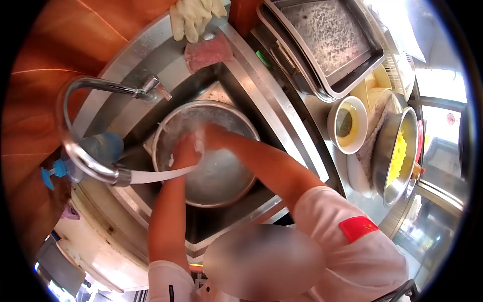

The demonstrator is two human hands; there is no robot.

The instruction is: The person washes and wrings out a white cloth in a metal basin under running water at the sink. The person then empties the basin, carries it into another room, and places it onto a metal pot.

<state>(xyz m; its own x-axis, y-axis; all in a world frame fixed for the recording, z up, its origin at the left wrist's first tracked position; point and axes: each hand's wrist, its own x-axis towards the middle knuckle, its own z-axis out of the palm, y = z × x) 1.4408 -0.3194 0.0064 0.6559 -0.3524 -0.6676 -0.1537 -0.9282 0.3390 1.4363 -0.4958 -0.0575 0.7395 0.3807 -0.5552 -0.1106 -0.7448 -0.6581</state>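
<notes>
Both hands are over a round metal basin [221, 189] that stands in the sink [201, 226]. My left hand [186, 151] is at the basin's left side, with its fingers closed beside a whitish, blurred thing [199, 141] that I cannot make out. Close against it on the right, my right hand [214, 136] is smeared and its fingers are hidden. A white stream of water [161, 176] runs from the curved metal faucet [90, 163] toward my left hand. Cloudy water [216, 168] lies in the basin.
A pink cloth [209, 53] and pale gloves [188, 20] lie on the sink's back ledge. A pump bottle [95, 151] stands at the left. To the right are stacked metal trays [332, 40], a white bowl [347, 125] and a metal bowl [387, 166] of yellow food [397, 156].
</notes>
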